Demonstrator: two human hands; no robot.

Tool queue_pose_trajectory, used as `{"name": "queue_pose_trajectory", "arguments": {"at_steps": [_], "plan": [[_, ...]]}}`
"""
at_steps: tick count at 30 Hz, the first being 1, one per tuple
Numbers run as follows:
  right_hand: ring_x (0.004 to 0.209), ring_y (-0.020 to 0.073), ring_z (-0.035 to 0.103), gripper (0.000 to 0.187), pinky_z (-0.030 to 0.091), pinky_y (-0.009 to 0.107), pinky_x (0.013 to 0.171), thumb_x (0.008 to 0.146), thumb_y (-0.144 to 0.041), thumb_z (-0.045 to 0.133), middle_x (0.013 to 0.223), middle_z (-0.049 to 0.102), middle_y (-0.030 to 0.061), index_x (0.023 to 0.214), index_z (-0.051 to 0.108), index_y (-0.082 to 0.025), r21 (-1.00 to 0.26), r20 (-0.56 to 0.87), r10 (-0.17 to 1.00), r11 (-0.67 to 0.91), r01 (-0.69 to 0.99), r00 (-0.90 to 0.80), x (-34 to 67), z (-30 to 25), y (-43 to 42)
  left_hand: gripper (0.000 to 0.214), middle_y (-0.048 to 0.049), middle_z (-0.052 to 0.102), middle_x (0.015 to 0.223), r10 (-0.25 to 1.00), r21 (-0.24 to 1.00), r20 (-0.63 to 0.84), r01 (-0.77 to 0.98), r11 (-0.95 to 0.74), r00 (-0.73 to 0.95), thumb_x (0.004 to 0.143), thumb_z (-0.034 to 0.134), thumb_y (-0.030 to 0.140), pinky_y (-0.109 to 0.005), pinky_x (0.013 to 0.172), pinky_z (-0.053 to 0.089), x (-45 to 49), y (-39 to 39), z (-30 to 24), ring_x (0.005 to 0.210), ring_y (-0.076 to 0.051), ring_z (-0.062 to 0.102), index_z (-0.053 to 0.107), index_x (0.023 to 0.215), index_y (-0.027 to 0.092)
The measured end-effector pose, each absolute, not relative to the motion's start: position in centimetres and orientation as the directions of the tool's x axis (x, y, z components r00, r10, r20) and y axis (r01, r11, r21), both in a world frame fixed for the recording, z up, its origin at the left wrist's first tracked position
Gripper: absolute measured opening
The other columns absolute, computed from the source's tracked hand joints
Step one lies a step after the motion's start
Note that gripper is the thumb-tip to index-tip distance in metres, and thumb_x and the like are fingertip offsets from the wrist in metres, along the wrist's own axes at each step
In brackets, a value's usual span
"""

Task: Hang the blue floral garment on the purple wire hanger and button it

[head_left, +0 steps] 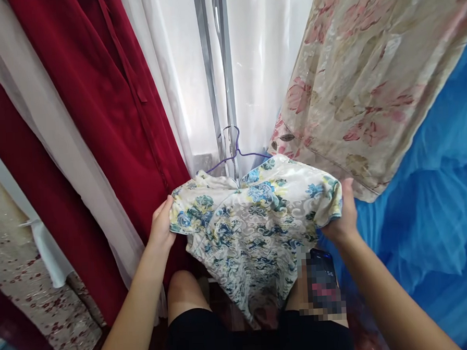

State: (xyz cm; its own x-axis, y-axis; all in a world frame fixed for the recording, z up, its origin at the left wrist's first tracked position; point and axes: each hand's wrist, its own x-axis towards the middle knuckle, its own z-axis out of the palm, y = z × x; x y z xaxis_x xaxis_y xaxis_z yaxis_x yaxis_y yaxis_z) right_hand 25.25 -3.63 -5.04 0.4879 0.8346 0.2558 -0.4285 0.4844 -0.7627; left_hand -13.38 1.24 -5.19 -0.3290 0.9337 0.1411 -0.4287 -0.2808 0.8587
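Note:
A white short-sleeved dress (255, 221) with blue, green and yellow flowers hangs on a thin purple hanger (238, 153) in front of me. My left hand (163, 225) grips the edge of the sleeve on the left, fingers partly behind the cloth. At the opposite sleeve, my right hand (344, 213) is closed on the hem, with the thumb showing and the other fingers hidden under it. Between the two hands the dress is spread out, its lower part falling toward my knees. The hanger's hook is up near a metal pole.
Grey metal poles (228, 65) rise behind the hanger, before a white curtain (258, 48). Dark red cloth (84, 94) hangs at left, beige floral cloth (362, 84) and ruffled blue fabric (428, 227) at right. A phone (323, 280), partly blurred, rests on my right thigh.

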Motion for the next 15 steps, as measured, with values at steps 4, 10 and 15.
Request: {"name": "queue_pose_trajectory", "arguments": {"at_steps": [4, 10, 15], "plan": [[0.085, 0.0238, 0.073, 0.034, 0.058, 0.028, 0.066, 0.078, -0.051, 0.074, 0.08, 0.075, 0.0037, 0.089, 0.075, -0.019, -0.845, 0.385, 0.83, 0.493, -0.206, 0.404, 25.2, 0.4, -6.5, 0.027, -0.0131, 0.077, 0.093, 0.943, 0.829, 0.135, -0.486, -0.276, -0.305, 0.089, 0.07, 0.033, -0.038, 0.089, 0.061, -12.8, 0.8, -1.8, 0.094, -0.026, 0.075, 0.072, 0.1, 0.008], [0.082, 0.024, 0.073, 0.02, 0.06, 0.032, 0.071, 0.076, -0.03, 0.074, 0.078, 0.075, 0.0047, 0.09, 0.076, -0.017, -0.848, 0.322, 0.858, 0.449, -0.28, 0.401, 24.4, 1.5, -7.3, 0.051, -0.0092, 0.068, 0.132, 0.884, 0.789, 0.369, -0.405, -0.462, -0.289, 0.082, 0.074, 0.024, -0.043, 0.108, 0.05, -11.5, -1.4, -0.4, 0.126, -0.029, 0.062, 0.063, 0.132, 0.022], [0.08, 0.0242, 0.073, 0.014, 0.061, 0.034, 0.075, 0.074, -0.027, 0.072, 0.074, 0.073, 0.0055, 0.08, 0.072, -0.014, -0.788, 0.103, 0.92, 0.307, -0.534, 0.377, 24.2, 0.2, -5.3, 0.076, -0.0093, 0.045, 0.156, 0.764, 0.749, 0.629, -0.153, -0.645, -0.144, 0.088, 0.066, 0.032, -0.052, 0.117, 0.038, -10.9, -1.6, -0.3, 0.142, -0.032, 0.046, 0.033, 0.156, 0.032]]}}
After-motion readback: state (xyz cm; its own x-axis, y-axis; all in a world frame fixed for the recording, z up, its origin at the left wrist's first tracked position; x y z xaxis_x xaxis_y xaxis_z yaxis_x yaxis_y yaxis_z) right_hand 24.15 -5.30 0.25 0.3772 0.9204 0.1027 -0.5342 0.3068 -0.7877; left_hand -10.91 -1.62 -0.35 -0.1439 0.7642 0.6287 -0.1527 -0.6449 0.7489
